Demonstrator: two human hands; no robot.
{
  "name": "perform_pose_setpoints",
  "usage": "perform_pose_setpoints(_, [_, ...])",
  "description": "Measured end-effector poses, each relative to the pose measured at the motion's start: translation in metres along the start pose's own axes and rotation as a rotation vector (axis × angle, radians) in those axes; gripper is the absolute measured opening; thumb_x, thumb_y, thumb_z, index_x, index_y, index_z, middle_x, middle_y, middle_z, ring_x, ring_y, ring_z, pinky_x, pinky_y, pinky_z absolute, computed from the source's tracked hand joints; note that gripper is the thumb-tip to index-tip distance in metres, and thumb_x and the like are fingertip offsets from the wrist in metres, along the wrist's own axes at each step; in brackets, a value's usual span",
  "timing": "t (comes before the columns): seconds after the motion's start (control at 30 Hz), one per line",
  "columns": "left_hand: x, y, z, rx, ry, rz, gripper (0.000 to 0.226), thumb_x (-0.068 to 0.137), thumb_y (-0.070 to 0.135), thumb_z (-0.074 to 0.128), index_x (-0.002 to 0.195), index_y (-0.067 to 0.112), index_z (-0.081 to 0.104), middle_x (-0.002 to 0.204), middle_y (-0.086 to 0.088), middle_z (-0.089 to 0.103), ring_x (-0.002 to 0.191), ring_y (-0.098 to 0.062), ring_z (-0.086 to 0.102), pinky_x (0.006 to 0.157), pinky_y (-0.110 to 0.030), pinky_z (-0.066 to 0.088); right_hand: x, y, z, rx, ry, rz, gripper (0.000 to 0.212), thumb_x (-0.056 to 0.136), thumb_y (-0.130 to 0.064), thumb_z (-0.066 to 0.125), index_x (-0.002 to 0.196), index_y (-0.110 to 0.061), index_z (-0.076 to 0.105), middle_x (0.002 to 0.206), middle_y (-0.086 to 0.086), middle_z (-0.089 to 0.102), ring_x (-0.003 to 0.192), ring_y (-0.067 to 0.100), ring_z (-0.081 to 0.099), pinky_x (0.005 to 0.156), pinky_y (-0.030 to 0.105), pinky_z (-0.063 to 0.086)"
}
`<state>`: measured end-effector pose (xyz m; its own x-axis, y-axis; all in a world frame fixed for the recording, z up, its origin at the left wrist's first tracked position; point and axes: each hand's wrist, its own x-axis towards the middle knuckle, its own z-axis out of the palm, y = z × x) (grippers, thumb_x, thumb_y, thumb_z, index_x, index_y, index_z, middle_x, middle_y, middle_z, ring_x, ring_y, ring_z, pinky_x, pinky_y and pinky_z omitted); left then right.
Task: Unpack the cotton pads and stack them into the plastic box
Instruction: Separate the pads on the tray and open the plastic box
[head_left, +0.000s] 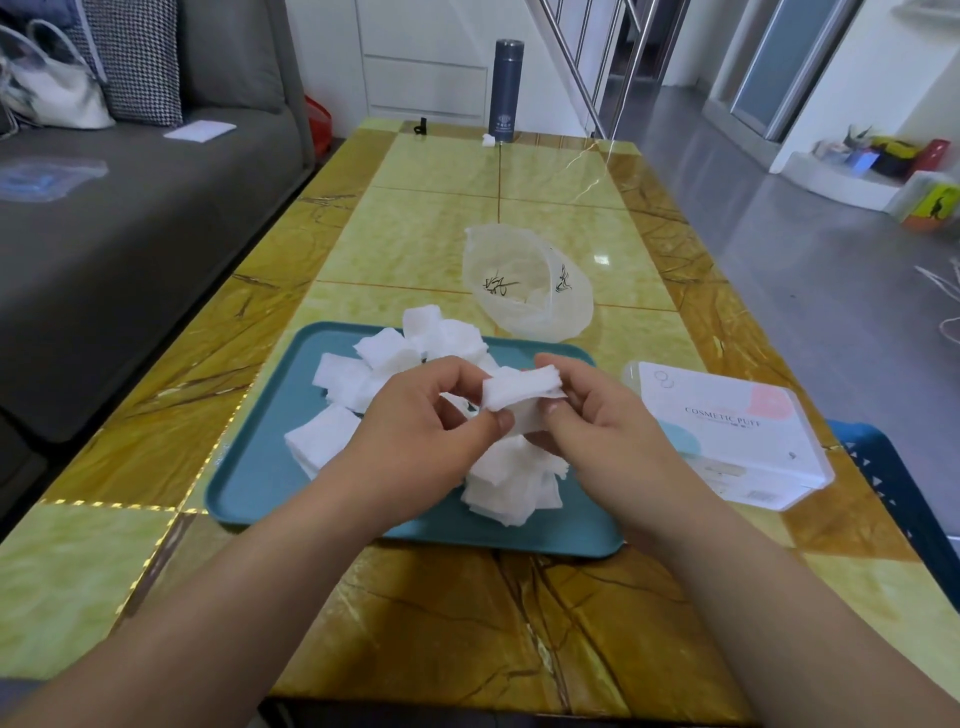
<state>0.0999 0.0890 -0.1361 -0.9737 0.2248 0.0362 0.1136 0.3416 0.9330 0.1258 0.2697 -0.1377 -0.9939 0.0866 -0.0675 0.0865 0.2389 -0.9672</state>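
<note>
- A view from the head looks down on a glossy yellow-green and brown marbled bench (415, 234), with two bare forearms reaching in from the lower edge.
- In the centre of the frame both hands hold a small stack (522, 389) of white square cotton pads above a tray.
- The left hand (415, 415) has its fingers curled, and its thumb and fingertips pinch the stack's left end.
- The right hand (602, 426) is curled the same way, with its thumb underneath and its fingers over the top of the right end.
- The teal tray (249, 467) is rectangular with rounded corners and sits on the bench in the lower centre.
- Loose pads (358, 374) lie on it in untidy heaps, most under and beyond the hands, some overlapping the tray's far rim.
- Just beyond the tray, slightly right of centre, a translucent plastic bag (530, 291) stands with its mouth open. What it holds is unclear.
- To the right of the tray, near the bench's right edge, lies the plastic box (727, 431). It is clear with a white label reading "COSMETIC PUFF" and is apart from both hands.
- At the far end of the bench, top centre, a dark flask (506, 91) stands upright.
- A grey sofa (130, 208) fills the left side of the frame, with a pale handbag (52, 88) on it at upper left.
- A blue stool (883, 467) shows at the right edge, beside the bench.
</note>
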Motion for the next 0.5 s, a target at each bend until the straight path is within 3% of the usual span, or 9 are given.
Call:
perform_pose_setpoints(0.1, [0.0, -0.004, 0.012, 0.056, -0.002, 0.073, 0.015, 0.101, 0.027, 0.061, 0.113, 0.037, 0.063, 0.082, -0.001, 0.07, 0.072, -0.018, 0.066, 0.063, -0.036, 0.055, -0.002, 0.003, 0.01, -0.043, -0.021, -0.003, 0.037, 0.108, -0.026, 0.043, 0.135, -0.046, 0.058, 0.127, -0.016, 0.069, 0.12, 0.008, 0.064, 0.107, 0.044, 0.052])
perform_pose_setpoints(0.23, [0.004, -0.005, 0.021, 0.154, 0.007, 0.123, 0.018, 0.105, 0.03, 0.053, 0.121, 0.036, 0.058, 0.078, 0.019, 0.064, 0.075, 0.004, 0.059, 0.062, -0.014, 0.039, -0.006, -0.005, 0.01, -0.047, -0.035, -0.065, 0.037, 0.11, -0.02, 0.041, 0.125, -0.037, 0.07, 0.113, -0.01, 0.076, 0.109, 0.013, 0.071, 0.102, 0.048, 0.055])
perform_pose_setpoints(0.37, [0.007, -0.004, 0.023, 0.196, 0.005, 0.146, 0.011, 0.103, 0.035, 0.056, 0.111, 0.039, 0.063, 0.079, 0.017, 0.067, 0.075, -0.003, 0.062, 0.064, -0.024, 0.046, -0.009, -0.006, -0.003, -0.068, 0.069, -0.101, 0.033, 0.107, -0.021, 0.051, 0.107, -0.038, 0.078, 0.099, 0.001, 0.079, 0.099, 0.03, 0.073, 0.094, 0.056, 0.057])
perform_pose_setpoints(0.5, [0.005, 0.005, 0.033, 0.232, 0.061, 0.182, 0.007, 0.102, 0.037, 0.058, 0.103, 0.037, 0.064, 0.082, 0.01, 0.068, 0.076, -0.006, 0.061, 0.068, -0.028, 0.049, -0.014, -0.005, -0.028, -0.116, 0.23, -0.097, 0.02, 0.1, -0.022, 0.065, 0.114, -0.031, 0.076, 0.1, -0.016, 0.077, 0.096, 0.0, 0.071, 0.097, 0.032, 0.057])
